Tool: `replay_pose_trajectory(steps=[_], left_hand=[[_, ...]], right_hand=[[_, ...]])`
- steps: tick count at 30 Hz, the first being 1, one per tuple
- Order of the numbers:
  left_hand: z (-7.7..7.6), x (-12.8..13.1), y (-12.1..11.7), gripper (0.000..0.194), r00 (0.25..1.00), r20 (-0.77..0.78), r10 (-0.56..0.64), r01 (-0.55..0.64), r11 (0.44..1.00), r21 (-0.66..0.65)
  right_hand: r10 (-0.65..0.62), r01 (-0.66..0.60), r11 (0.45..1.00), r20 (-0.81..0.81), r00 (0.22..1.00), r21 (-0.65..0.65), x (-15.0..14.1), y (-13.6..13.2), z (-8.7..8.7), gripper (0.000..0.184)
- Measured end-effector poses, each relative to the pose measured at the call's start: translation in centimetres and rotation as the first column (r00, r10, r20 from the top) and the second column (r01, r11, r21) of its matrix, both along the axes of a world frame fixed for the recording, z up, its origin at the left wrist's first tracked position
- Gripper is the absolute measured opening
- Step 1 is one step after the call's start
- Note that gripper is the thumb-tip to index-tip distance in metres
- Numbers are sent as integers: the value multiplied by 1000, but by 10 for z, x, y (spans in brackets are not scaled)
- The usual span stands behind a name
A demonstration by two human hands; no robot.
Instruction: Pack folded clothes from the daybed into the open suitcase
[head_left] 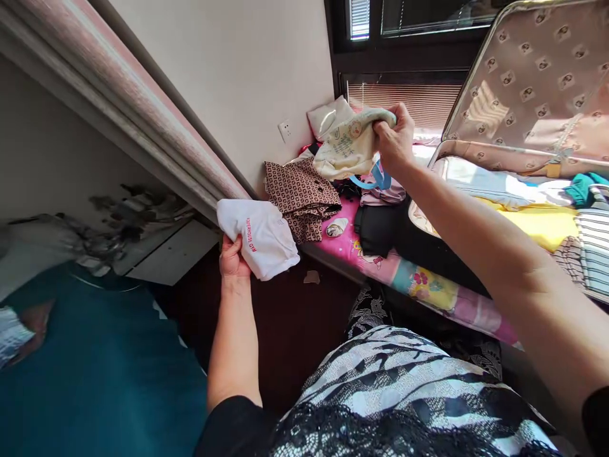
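In the head view, the left hand [233,257] grips a folded white garment with red lettering [266,238], the right hand [396,136] pinches a cream printed cloth [349,146] above the pink floral bedding [349,225]; support both from beneath to keep folds neat.

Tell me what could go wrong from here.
The white folded cloth, held by one side in the left hand over the dark floor, could unfold or slip down. The cream cloth hangs from the right hand and might snag the blue strap.
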State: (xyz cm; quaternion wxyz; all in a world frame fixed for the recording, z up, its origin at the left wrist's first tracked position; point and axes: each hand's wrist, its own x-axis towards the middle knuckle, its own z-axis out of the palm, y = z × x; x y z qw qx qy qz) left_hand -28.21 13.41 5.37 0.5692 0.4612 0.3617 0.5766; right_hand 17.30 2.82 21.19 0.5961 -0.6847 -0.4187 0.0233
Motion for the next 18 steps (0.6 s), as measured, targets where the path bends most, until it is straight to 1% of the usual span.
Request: replay_pose_trajectory(steps=[1, 2, 3, 4, 5, 6, 7, 8, 10, 12, 14, 15, 17, 18], left_hand=[[-1, -1, -1, 50, 1000, 9, 11, -11, 1000, -9], [-3, -1, -2, 50, 999, 25, 22, -22, 1000, -19], [-5, 0, -3, 50, 999, 44, 31, -29, 999, -30], [-7, 2, -3, 50, 998, 61, 33, -31, 999, -40], [-9, 5, -3, 50, 997, 76, 32, -28, 998, -49], [-12, 10, -3, 50, 996, 89, 27, -22, 998, -59], [-14, 15, -4, 49, 995, 99, 18, -11, 997, -71], [-17, 22, -4, 49, 994, 107, 4, 5, 996, -85], [-20, 41, -5, 51, 992, 116, -46, 59, 992, -112], [-21, 66, -5, 54, 985, 113, -126, 141, 982, -128], [-19, 99, -1, 55, 970, 106, -219, 231, 964, -129], [-18, 117, 2, 55, 959, 105, -264, 276, 953, -122], [-18, 156, 12, 56, 928, 91, -362, 370, 924, -97], [-18, 176, 16, 56, 908, 59, -415, 419, 903, -92]], right_hand=[[-41, 41, 999, 7, 999, 13, -4, 0, -14, 8], [-76, 76, 997, 3, 997, -16, -10, -4, -30, 9], [-83, 83, 991, 2, 997, -109, -17, -11, -48, 12], [-84, 80, 967, -5, 996, -241, -26, -22, -67, 17], [-56, 41, 913, -23, 998, -406, -36, -35, -87, 27], [-13, -13, 838, -44, 999, -545, -46, -50, -107, 41], [28, -57, 765, -55, 998, -641, -55, -67, -125, 54], [75, -92, 715, -54, 996, -693, -63, -84, -142, 63], [186, -167, 667, -55, 981, -726, -75, -121, -168, 71], [272, -255, 651, -94, 958, -715, -80, -157, -184, 70], [318, -343, 646, -168, 933, -682, -79, -194, -193, 63], [328, -379, 652, -207, 922, -656, -78, -211, -196, 58], [321, -425, 677, -279, 905, -601, -74, -244, -200, 48], [304, -435, 689, -313, 900, -580, -72, -260, -202, 44]])
